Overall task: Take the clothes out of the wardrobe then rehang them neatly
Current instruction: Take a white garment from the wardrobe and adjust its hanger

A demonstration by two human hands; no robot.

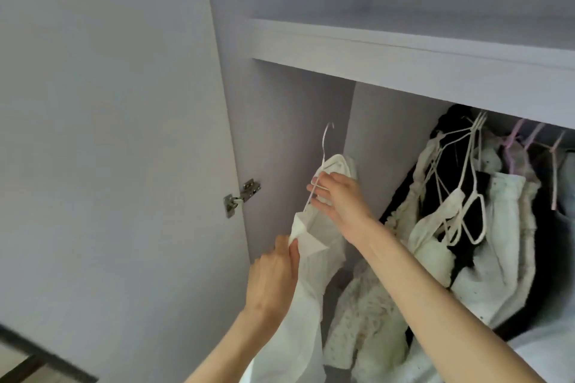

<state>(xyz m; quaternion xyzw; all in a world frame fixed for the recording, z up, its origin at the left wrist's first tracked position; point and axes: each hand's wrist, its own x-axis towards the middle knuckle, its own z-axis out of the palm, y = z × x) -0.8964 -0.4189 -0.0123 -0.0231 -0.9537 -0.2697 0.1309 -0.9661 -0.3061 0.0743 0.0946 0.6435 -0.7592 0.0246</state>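
Pinching the white garment (306,261) near its lower hanger corner, my left hand (273,274) keeps a closed grip on the cloth, while my right hand (337,196) curls around the white wire hanger (323,149) at the collar. Both hold it up inside the open wardrobe (404,53), beside its hinge (242,196); other hung clothes (485,227) crowd the rail to the right.

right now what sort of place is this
Most likely a home bedroom, at an open built-in wardrobe. Signs: clothes on hangers crowded at the right, a shelf above them, and a door hinge. The hands are fitting a white garment onto a wire hanger.
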